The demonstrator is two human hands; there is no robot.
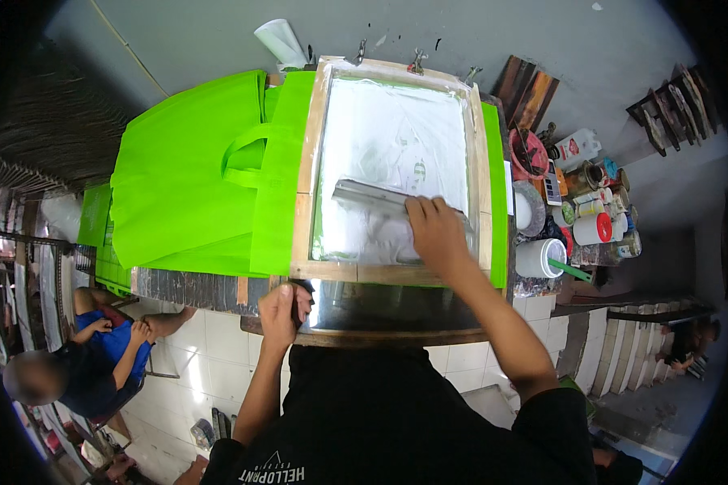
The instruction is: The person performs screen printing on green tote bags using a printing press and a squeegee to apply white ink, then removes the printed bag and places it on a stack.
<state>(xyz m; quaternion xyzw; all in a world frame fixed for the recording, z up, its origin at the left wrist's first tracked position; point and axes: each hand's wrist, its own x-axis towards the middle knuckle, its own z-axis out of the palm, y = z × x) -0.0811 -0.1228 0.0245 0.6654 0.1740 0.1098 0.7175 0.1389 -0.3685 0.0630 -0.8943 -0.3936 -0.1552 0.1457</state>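
Observation:
My right hand (pixel 441 234) is closed on the end of a long squeegee (pixel 372 196), which lies slantwise across the mesh of a screen-printing frame (pixel 306 170). White ink (pixel 380 121) coats much of the mesh, and a small printed motif shows through near the squeegee. Beneath the wooden frame, a bright green fabric bag (pixel 279 194) sticks out on both sides. My left hand (pixel 279 311) is closed by the frame's near left corner, at the table's front edge. Something dark shows beside its fingers; what it grips is hidden.
Green bags (pixel 186 170) are piled on the left. Clamps (pixel 416 61) stand at the frame's far edge. To the right are a white tub (pixel 539 259) with a green stick, a pink basin (pixel 529 153) and several ink containers (pixel 594 229). A person (pixel 97 356) sits at lower left.

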